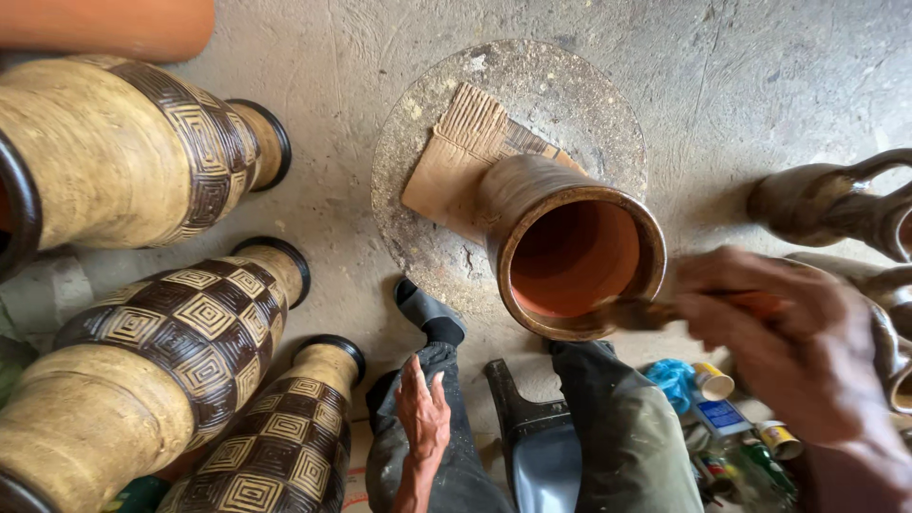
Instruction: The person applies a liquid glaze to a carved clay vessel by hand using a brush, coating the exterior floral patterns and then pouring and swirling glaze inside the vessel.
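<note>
Right hand [769,332] grip is clamped on a brush [655,312], bristles at the pot [570,249] rim. Left hand [423,410] rests flat on the knee, fingers apart. Pot stands on cardboard [456,161].

Bare hands [424,414] and forearms, dusty dark-grey trousers [617,427], black sock [443,330] and dark sandal [418,302].

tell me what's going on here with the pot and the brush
A person sits on the floor working on a brown glazed clay pot with an orange inside. It stands on a scrap of corrugated cardboard on a round stone disc. The right hand holds a brush at the pot's rim; the left hand rests on the knee. Tall patterned tan and brown vases stand at the left.
</note>
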